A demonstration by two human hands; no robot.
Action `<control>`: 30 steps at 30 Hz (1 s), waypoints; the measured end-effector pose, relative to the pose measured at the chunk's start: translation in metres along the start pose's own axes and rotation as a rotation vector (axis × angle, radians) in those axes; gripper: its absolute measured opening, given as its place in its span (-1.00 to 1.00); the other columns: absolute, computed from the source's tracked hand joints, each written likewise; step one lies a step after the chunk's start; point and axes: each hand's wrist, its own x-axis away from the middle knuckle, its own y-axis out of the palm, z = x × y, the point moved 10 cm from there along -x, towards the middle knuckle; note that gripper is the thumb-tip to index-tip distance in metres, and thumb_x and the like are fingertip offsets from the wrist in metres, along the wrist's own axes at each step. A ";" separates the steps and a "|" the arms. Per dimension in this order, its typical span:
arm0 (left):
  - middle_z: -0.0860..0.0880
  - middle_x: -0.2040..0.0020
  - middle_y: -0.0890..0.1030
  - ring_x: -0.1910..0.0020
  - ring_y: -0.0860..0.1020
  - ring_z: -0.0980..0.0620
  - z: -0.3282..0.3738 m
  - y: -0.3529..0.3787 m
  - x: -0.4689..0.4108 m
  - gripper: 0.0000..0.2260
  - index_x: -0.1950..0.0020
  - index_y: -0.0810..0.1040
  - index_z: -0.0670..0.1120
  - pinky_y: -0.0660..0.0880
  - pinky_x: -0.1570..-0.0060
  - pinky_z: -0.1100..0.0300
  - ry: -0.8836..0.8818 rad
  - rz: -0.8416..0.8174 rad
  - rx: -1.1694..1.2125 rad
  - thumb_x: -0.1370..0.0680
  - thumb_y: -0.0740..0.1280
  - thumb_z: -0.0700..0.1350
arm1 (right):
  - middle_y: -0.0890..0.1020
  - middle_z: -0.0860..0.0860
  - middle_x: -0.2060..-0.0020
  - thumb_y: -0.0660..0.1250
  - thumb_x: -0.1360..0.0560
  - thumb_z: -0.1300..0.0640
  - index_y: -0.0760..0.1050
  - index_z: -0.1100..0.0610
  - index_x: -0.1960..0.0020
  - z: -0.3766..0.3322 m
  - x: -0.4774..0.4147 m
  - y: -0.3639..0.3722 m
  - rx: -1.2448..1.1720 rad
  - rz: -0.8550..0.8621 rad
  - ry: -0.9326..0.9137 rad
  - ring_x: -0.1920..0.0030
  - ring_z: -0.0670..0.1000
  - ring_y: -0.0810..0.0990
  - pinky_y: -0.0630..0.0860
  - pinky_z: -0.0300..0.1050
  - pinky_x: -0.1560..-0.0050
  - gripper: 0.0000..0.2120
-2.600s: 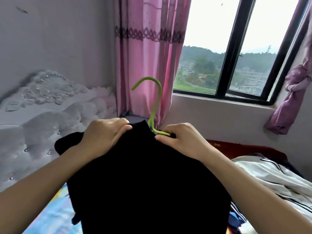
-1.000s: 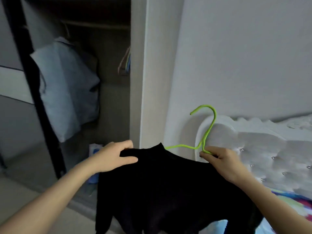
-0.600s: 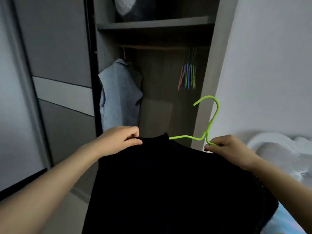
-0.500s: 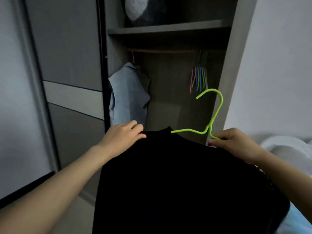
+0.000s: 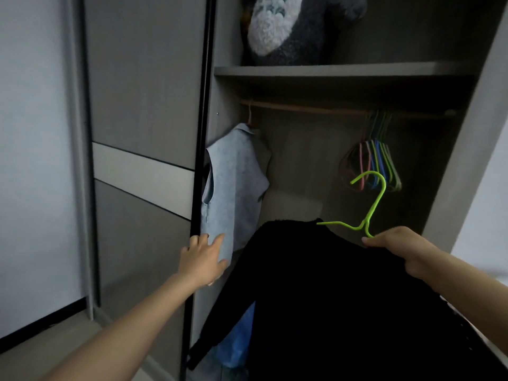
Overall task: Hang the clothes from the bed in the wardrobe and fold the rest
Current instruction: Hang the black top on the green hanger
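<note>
A black garment (image 5: 343, 298) hangs on a lime green hanger (image 5: 368, 213) in front of the open wardrobe. My right hand (image 5: 398, 246) pinches the hanger at its neck, just below the hook, and carries the garment alone. My left hand (image 5: 203, 257) is off the garment, fingers spread, reaching toward the black edge of the sliding door (image 5: 199, 160) beside a pale blue shirt (image 5: 233, 188) hanging at the rail's left end. The wooden rail (image 5: 316, 108) runs across the wardrobe above the hook.
Several empty coloured hangers (image 5: 373, 166) bunch at the rail's right end. A shelf (image 5: 343, 70) above holds a grey and white plush item (image 5: 291, 26). Something blue (image 5: 239, 342) lies on the wardrobe floor. The rail between the blue shirt and the empty hangers is bare.
I turned from the bed to the wardrobe and moved closer. My left hand let go of the garment's shoulder and moved left toward the door edge; the right hand still holds the hanger.
</note>
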 end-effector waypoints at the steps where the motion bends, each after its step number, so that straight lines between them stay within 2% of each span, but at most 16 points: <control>1: -0.10 -0.40 0.24 -0.37 0.19 -0.13 -0.007 -0.002 -0.014 -0.42 -0.52 0.04 0.06 0.28 -0.24 -0.02 -0.012 0.014 -0.010 -0.56 0.17 0.15 | 0.53 0.11 0.57 0.30 -0.51 0.29 0.52 0.29 0.30 -0.001 -0.016 0.009 -0.061 -0.027 0.043 0.61 0.01 0.52 0.49 -0.22 0.52 -0.78; 3: -0.11 -0.41 0.22 -0.39 0.16 -0.13 -0.017 -0.009 -0.042 -0.42 -0.52 0.04 0.04 0.26 -0.26 -0.03 -0.025 0.053 -0.017 -0.57 0.17 0.14 | 0.48 0.08 0.62 0.25 -0.54 0.26 0.47 0.29 0.32 -0.009 -0.046 0.026 -0.172 -0.058 0.083 0.65 -0.02 0.48 0.47 -0.27 0.57 -0.74; 7: -0.13 -0.46 0.15 -0.43 0.09 -0.13 -0.034 -0.024 -0.110 -0.40 -0.53 0.01 0.03 0.21 -0.32 -0.01 -0.039 0.134 -0.070 -0.57 0.17 0.13 | 0.45 0.06 0.65 0.18 -0.58 0.25 0.42 0.26 0.33 -0.040 -0.114 0.063 -0.273 -0.095 0.006 0.69 -0.05 0.43 0.38 -0.35 0.63 -0.69; 13: -0.10 -0.49 0.10 -0.45 0.05 -0.09 -0.059 -0.037 -0.193 -0.40 -0.53 0.04 0.05 0.20 -0.32 0.05 -0.107 0.298 -0.081 -0.55 0.19 0.11 | 0.47 0.09 0.61 0.20 -0.56 0.32 0.44 0.30 0.35 -0.096 -0.203 0.115 -0.232 -0.110 -0.237 0.66 -0.05 0.44 0.35 -0.36 0.62 -0.69; 15: -0.13 -0.49 0.13 -0.45 0.07 -0.12 -0.067 -0.034 -0.210 -0.38 -0.54 0.08 0.01 0.21 -0.31 0.01 -0.104 0.352 -0.050 -0.54 0.23 0.08 | 0.54 0.11 0.47 0.25 -0.55 0.30 0.50 0.32 0.23 -0.117 -0.224 0.131 -0.213 -0.111 -0.328 0.50 -0.04 0.53 0.44 -0.33 0.51 -0.81; 17: -0.16 -0.50 0.12 -0.46 0.06 -0.14 -0.074 -0.031 -0.225 -0.37 -0.54 0.09 -0.01 0.20 -0.31 -0.01 -0.096 0.373 -0.022 -0.53 0.26 0.06 | 0.60 0.16 0.25 0.29 -0.52 0.31 0.52 0.32 0.01 -0.141 -0.237 0.141 -0.229 -0.105 -0.405 0.26 0.01 0.57 0.50 -0.28 0.24 -0.91; 19: -0.17 -0.52 0.05 -0.47 0.01 -0.14 -0.085 -0.030 -0.245 -0.36 -0.55 0.03 0.00 0.16 -0.35 -0.01 -0.111 0.383 -0.030 -0.55 0.23 0.07 | 0.61 0.17 0.11 0.31 -0.51 0.30 0.49 0.28 -0.12 -0.168 -0.254 0.151 -0.224 -0.108 -0.474 0.13 0.03 0.57 0.48 -0.23 0.09 -0.81; 23: -0.21 -0.53 -0.05 -0.48 -0.03 -0.18 -0.096 -0.055 -0.290 -0.35 -0.55 -0.03 -0.01 0.09 -0.39 -0.06 -0.105 0.468 -0.006 -0.56 0.21 0.06 | 0.57 0.20 0.05 0.31 -0.51 0.29 0.44 0.29 -0.22 -0.215 -0.288 0.159 -0.182 -0.019 -0.547 0.05 0.08 0.53 0.45 -0.16 0.05 -0.71; 25: -0.23 -0.53 -0.06 -0.49 -0.04 -0.19 -0.102 -0.075 -0.320 -0.35 -0.55 -0.01 -0.04 0.09 -0.38 -0.11 -0.086 0.544 0.033 -0.55 0.24 0.02 | 0.55 0.20 0.10 0.31 -0.51 0.30 0.44 0.31 -0.23 -0.233 -0.311 0.165 -0.183 0.035 -0.548 0.09 0.10 0.51 0.43 -0.10 0.04 -0.70; 28: -0.21 -0.54 -0.11 -0.50 -0.12 -0.18 -0.105 -0.104 -0.362 -0.34 -0.55 -0.02 -0.06 0.02 -0.39 -0.16 -0.037 0.626 0.093 -0.55 0.25 -0.02 | 0.52 0.13 0.26 0.29 -0.51 0.32 0.45 0.23 -0.14 -0.262 -0.338 0.174 -0.207 0.056 -0.550 0.26 0.04 0.49 0.45 -0.20 0.24 -0.79; 30: -0.20 -0.54 -0.17 -0.50 -0.16 -0.17 -0.108 -0.116 -0.391 -0.31 -0.55 -0.08 -0.05 -0.01 -0.40 -0.15 0.010 0.641 0.094 -0.55 0.25 0.00 | 0.48 0.13 0.30 0.27 -0.52 0.32 0.45 0.22 -0.05 -0.286 -0.353 0.182 -0.192 0.085 -0.566 0.31 0.05 0.45 0.40 -0.12 0.25 -0.88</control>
